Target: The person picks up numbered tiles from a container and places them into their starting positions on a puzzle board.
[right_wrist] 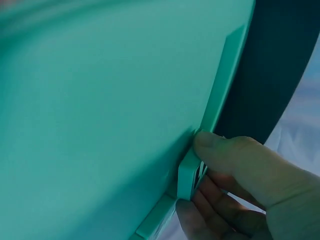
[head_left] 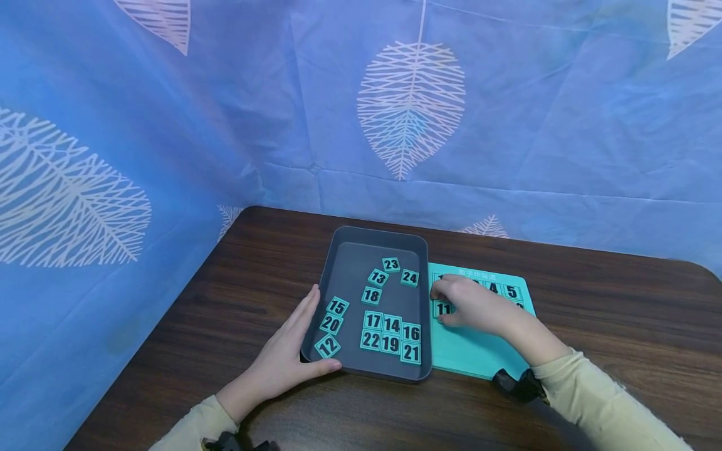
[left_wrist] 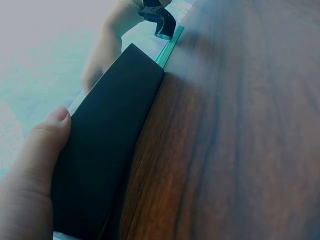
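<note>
A dark grey tray [head_left: 366,369] holds loose green number tiles, among them 18 [head_left: 371,295], 20 [head_left: 331,323] and 19 [head_left: 390,343]. My left hand [head_left: 290,351] rests against its near left corner, fingers extended along the side. In the left wrist view the thumb [left_wrist: 47,132] touches the tray's rim. My right hand [head_left: 470,304] pinches the green tile 11 [head_left: 443,308] between thumb and fingers at the left edge of the green puzzle board [head_left: 479,354]. The right wrist view shows this tile [right_wrist: 187,175] at the board's inner edge. My right hand covers part of the upper rows.
Tray and board lie side by side on a dark wooden table [head_left: 609,300]. Tiles 4 and 5 [head_left: 511,292] sit in the board's top row. A blue curtain with white leaf prints [head_left: 412,113] hangs behind and to the left.
</note>
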The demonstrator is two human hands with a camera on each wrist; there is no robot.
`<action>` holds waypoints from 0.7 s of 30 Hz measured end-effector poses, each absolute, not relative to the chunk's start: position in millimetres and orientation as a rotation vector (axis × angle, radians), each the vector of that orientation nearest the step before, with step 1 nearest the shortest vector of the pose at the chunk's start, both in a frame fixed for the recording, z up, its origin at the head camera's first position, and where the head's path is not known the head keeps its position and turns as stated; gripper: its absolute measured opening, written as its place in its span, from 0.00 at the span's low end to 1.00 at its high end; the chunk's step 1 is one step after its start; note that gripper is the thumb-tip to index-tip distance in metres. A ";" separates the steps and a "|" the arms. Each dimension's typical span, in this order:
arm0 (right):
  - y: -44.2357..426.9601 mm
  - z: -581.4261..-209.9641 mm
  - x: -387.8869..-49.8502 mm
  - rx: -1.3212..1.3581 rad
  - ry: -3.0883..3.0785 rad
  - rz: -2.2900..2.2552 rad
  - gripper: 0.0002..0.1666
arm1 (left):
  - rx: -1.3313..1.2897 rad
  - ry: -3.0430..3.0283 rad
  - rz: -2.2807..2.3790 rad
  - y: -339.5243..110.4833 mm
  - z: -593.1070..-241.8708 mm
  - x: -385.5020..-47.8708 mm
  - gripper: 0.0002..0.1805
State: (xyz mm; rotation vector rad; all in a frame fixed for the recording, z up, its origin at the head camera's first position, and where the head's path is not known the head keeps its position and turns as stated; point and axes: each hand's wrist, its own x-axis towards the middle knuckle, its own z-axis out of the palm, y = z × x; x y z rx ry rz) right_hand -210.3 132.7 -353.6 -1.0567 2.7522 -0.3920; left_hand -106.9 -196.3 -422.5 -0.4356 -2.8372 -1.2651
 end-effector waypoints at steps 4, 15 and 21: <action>131.0 -353.9 -208.6 -1.072 2.764 -0.367 0.16 | -0.437 -2.838 -1.261 -196.3 -422.3 -107.0 0.62; 132.7 -355.8 -207.2 -1.158 2.789 -0.388 0.17 | -0.450 -2.831 -1.261 -196.4 -422.1 -107.4 0.61; 133.3 -356.6 -207.4 -1.139 2.788 -0.383 0.17 | -0.459 -2.825 -1.254 -196.4 -422.4 -106.9 0.61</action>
